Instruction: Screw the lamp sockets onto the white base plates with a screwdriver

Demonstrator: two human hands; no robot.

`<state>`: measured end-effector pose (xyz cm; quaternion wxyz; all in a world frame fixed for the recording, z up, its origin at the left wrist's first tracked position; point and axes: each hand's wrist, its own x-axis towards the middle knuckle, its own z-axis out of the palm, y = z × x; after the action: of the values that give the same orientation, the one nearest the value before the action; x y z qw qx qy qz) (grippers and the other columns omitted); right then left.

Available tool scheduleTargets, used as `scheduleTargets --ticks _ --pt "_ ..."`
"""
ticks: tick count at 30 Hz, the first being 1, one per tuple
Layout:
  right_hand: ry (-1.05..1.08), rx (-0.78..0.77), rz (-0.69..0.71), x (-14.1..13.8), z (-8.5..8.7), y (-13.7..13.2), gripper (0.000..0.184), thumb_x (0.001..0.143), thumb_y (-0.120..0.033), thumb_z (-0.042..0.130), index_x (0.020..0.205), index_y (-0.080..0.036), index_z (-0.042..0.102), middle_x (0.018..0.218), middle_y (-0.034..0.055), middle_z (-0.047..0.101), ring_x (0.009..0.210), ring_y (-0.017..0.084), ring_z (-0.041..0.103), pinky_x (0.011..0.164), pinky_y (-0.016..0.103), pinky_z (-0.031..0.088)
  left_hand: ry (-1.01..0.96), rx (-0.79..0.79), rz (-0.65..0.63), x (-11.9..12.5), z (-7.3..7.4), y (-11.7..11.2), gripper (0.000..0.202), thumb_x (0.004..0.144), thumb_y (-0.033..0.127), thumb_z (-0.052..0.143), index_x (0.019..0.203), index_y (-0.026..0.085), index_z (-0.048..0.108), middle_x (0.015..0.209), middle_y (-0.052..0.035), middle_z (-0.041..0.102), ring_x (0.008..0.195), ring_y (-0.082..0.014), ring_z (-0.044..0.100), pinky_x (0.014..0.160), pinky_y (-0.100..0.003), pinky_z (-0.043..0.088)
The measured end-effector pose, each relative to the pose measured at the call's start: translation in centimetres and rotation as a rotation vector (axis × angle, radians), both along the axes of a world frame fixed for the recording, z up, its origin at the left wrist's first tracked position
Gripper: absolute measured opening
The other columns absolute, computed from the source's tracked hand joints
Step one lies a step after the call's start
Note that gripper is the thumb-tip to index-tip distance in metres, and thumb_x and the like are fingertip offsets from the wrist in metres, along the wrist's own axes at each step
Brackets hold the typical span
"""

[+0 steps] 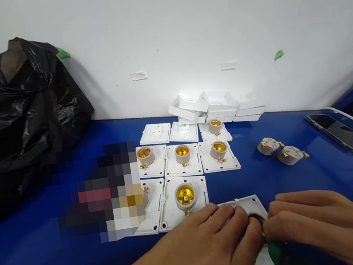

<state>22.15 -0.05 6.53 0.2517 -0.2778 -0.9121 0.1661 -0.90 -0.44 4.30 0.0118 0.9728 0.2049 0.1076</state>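
Near the front edge, a white square plate (251, 203) carries a round lamp socket (258, 217), of which only a sliver of brass shows. My left hand (219, 241) lies across this plate, its fingers bent and pressed around the socket. From the other side, my right hand (312, 218) has its fingers curled together at the socket's edge; what the fingertips pinch is hidden. Under the right hand sticks out a green and black tool handle (279, 254); its working end is out of sight, and whether the palm grips it I cannot tell.
Several white plates with brass-lined sockets (185, 196) stand in rows behind my hands. Two loose sockets (291, 155) lie to the right, near a phone (340, 132) with cables. White boxes (220, 101) are stacked at the wall. A black bag (26, 106) fills the left; a blurred patch hides part of the table.
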Motion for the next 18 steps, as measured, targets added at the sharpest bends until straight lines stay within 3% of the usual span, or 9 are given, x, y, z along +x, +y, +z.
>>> scheduleTargets --ticks 8,12,18 --pt "0.025 0.026 -0.031 -0.32 0.03 -0.12 0.054 0.112 -0.05 0.028 0.078 -0.023 0.06 0.07 -0.0021 0.074 0.051 0.011 0.062 0.058 0.021 0.056 -0.007 0.013 -0.003 -0.11 -0.02 0.08 0.027 0.113 0.031 0.05 0.122 0.016 0.071 0.134 -0.0101 0.072 0.124 -0.0262 0.065 0.108 -0.038 0.05" --pt "0.034 0.039 -0.013 -0.35 -0.18 0.03 0.046 0.111 -0.048 0.037 0.079 -0.023 0.058 0.068 -0.0039 0.071 0.05 0.011 0.061 0.056 0.021 0.054 -0.022 0.015 -0.03 -0.03 0.07 0.12 0.026 0.113 0.031 0.05 0.119 0.016 0.071 0.132 -0.0098 0.072 0.122 -0.026 0.066 0.105 -0.037 0.052" --pt "0.056 0.018 0.025 -0.24 -0.3 0.09 0.045 0.111 -0.048 0.038 0.079 -0.023 0.056 0.065 -0.0055 0.068 0.049 0.01 0.061 0.056 0.021 0.053 0.0 -0.012 -0.025 -0.19 0.16 0.29 0.029 0.112 0.035 0.053 0.126 0.017 0.07 0.138 -0.011 0.069 0.126 -0.0273 0.064 0.108 -0.04 0.051"
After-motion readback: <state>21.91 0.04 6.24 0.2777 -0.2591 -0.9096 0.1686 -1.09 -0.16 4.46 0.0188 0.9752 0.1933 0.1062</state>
